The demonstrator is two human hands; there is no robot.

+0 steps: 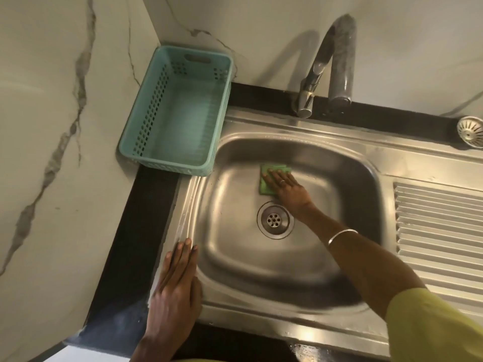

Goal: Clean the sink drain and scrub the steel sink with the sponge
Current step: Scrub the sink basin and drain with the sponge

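We are scrubbing now. Our right hand (283,184) presses flat, fingers straight, on the green sponge (266,181) at the back of the steel sink (235,262), just past the drain (275,220). Our left hand (177,280) rests flat on the sink's rim. The strainer (471,131) sits out on the surface, so we think the drain part is started. Most of the sink may still need scrubbing.

The right hand (283,185) presses flat, fingers straight, on a green sponge (266,188) against the far floor of the steel sink (235,262), just beyond the drain (275,220). The left hand (177,286) rests flat on the sink's near left rim. Beyond it, a teal basket (177,113) sits on the counter (125,246).
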